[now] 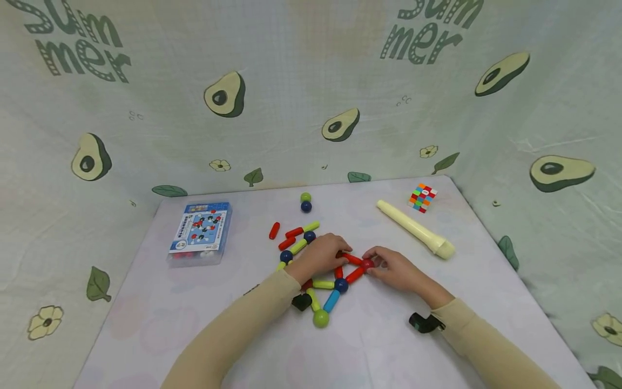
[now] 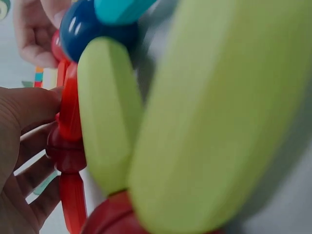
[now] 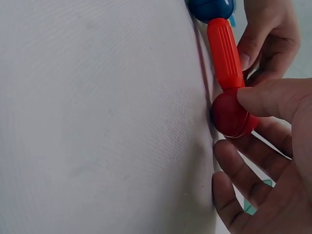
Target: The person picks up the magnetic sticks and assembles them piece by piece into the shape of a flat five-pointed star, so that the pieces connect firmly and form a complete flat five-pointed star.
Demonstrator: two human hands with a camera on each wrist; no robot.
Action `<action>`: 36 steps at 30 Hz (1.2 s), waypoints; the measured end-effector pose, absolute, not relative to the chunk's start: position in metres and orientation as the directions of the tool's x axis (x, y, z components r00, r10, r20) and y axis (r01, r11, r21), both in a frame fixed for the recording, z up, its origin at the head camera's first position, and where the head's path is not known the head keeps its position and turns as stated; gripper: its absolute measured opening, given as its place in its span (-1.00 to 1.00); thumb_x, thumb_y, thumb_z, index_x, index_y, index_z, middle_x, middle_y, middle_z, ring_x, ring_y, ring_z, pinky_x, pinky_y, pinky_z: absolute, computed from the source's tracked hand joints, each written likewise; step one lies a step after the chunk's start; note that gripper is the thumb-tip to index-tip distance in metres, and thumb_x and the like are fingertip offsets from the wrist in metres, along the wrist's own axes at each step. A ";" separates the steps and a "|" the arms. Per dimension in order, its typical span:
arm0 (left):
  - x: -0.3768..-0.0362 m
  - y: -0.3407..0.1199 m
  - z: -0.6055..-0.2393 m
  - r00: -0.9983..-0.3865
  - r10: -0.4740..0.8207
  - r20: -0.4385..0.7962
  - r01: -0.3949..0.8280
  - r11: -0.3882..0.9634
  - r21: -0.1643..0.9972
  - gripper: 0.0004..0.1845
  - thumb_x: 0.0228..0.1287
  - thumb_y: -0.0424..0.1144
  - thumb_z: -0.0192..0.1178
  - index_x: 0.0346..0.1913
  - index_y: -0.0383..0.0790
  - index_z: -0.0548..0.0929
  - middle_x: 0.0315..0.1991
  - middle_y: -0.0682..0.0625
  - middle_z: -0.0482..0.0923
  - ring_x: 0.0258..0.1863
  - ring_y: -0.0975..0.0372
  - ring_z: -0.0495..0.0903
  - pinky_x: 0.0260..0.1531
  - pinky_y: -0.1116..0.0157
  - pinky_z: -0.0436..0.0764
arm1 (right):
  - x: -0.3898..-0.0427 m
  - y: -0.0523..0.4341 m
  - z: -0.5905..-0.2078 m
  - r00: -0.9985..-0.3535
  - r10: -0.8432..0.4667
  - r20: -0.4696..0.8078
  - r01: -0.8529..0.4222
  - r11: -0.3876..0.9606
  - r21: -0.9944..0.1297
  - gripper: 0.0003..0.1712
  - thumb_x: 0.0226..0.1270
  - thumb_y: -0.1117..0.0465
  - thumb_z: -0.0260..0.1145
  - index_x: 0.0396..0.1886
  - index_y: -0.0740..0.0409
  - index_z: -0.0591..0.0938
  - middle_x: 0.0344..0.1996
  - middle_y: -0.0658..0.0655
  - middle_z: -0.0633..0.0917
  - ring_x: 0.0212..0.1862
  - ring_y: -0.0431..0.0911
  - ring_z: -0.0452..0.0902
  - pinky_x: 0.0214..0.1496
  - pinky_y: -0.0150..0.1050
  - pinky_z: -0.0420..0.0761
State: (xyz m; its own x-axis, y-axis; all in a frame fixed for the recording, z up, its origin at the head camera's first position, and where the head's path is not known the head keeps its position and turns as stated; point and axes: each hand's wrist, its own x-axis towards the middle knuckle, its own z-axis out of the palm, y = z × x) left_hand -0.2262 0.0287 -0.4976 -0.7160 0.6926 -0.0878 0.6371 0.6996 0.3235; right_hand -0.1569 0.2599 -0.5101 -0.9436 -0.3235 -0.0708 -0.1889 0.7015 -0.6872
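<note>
head view: the right hand (image 1: 399, 271) pinches a red ball (image 1: 367, 264) at the corner of a flat rod-and-ball figure (image 1: 324, 281) mid-table; the left hand (image 1: 320, 256) curls over a red rod (image 1: 352, 259), bracing it. a cream tube (image 1: 415, 228), cube (image 1: 422, 197) and box (image 1: 200, 232) lie well apart

left wrist: green rods (image 2: 109, 114) crowd the lens

right wrist: thumb (image 3: 273, 100) atop the ball; best kept square to the rod's end

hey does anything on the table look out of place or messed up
Nothing looks damaged or spilled. A few loose pieces lie apart from the build under the hands: a red stick alone to the left, and a green ball touching a blue ball farther back. The cube sits near the table's back edge.
</note>
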 end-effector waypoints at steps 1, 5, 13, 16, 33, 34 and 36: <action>-0.224 0.028 -0.498 -0.711 0.700 -0.070 0.651 0.692 0.313 -0.65 0.41 -0.05 0.30 0.20 0.02 0.72 0.13 0.13 0.65 0.13 0.24 0.54 0.16 0.31 0.54 | -0.156 0.261 -0.510 -0.944 -0.322 -0.076 -0.186 0.707 -0.682 -0.69 0.38 0.17 0.41 0.08 -0.01 0.61 -0.11 -0.09 0.66 -0.08 -0.15 0.56 0.06 -0.07 0.57; -0.211 0.025 -0.497 -0.691 0.723 0.008 0.694 0.660 0.289 -0.62 0.41 -0.01 0.29 0.21 0.01 0.70 0.16 0.11 0.62 0.19 0.23 0.51 0.20 0.30 0.51 | -0.154 0.265 -0.508 -0.947 -0.307 -0.099 -0.165 0.724 -0.669 -0.70 0.37 0.14 0.42 0.06 -0.03 0.61 -0.13 -0.09 0.67 -0.07 -0.14 0.56 0.08 -0.05 0.57; -0.183 0.011 -0.490 -0.707 0.706 0.040 0.695 0.683 0.225 -0.54 0.37 0.07 0.32 0.26 0.04 0.65 0.18 0.12 0.61 0.19 0.23 0.54 0.22 0.27 0.51 | -0.153 0.275 -0.505 -0.943 -0.315 -0.109 -0.171 0.737 -0.655 -0.72 0.36 0.15 0.42 0.01 0.00 0.61 -0.16 -0.09 0.65 -0.09 -0.14 0.54 0.07 -0.05 0.57; -0.175 0.000 -0.488 -0.746 0.664 0.036 0.654 0.723 0.223 -0.53 0.34 0.06 0.35 0.25 0.04 0.65 0.16 0.13 0.62 0.19 0.22 0.55 0.21 0.24 0.52 | -0.155 0.274 -0.505 -0.943 -0.311 -0.122 -0.160 0.740 -0.654 -0.72 0.38 0.12 0.40 0.03 0.00 0.61 -0.14 -0.07 0.65 -0.10 -0.13 0.54 0.02 -0.11 0.58; -0.154 -0.047 -0.501 -0.856 0.517 0.031 0.487 0.783 0.386 -0.80 0.26 -0.10 0.46 -0.08 0.01 0.79 -0.16 0.12 0.59 -0.18 0.28 0.52 -0.10 0.31 0.59 | -0.188 0.230 -0.491 -0.899 -0.431 -0.080 -0.283 0.711 -0.644 -0.60 0.51 0.18 0.25 0.29 0.04 0.58 0.13 0.07 0.66 0.08 -0.01 0.55 0.16 0.02 0.59; -0.153 -0.047 -0.501 -0.857 0.515 0.027 0.481 0.780 0.401 -0.80 0.26 -0.12 0.45 -0.08 0.00 0.79 -0.15 0.12 0.59 -0.17 0.28 0.53 -0.09 0.32 0.60 | -0.189 0.227 -0.492 -0.894 -0.440 -0.083 -0.290 0.711 -0.641 -0.61 0.51 0.19 0.26 0.28 0.03 0.59 0.12 0.06 0.66 0.06 -0.03 0.56 0.15 0.01 0.59; -0.153 -0.045 -0.500 -0.854 0.519 0.020 0.478 0.771 0.421 -0.80 0.27 -0.14 0.45 -0.07 -0.02 0.78 -0.13 0.11 0.58 -0.15 0.28 0.53 -0.09 0.34 0.62 | -0.191 0.224 -0.492 -0.887 -0.453 -0.085 -0.306 0.717 -0.626 -0.64 0.50 0.20 0.28 0.23 0.05 0.61 0.08 0.06 0.68 0.02 -0.04 0.56 0.14 0.00 0.59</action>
State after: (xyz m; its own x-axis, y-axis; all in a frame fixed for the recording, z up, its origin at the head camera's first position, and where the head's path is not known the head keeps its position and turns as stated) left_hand -0.1525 -0.0454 -0.4999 -0.8544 0.5192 0.0201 0.4782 0.7706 0.4212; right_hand -0.1911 0.2244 -0.4917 -0.8874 -0.4531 -0.0853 -0.3061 0.7172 -0.6260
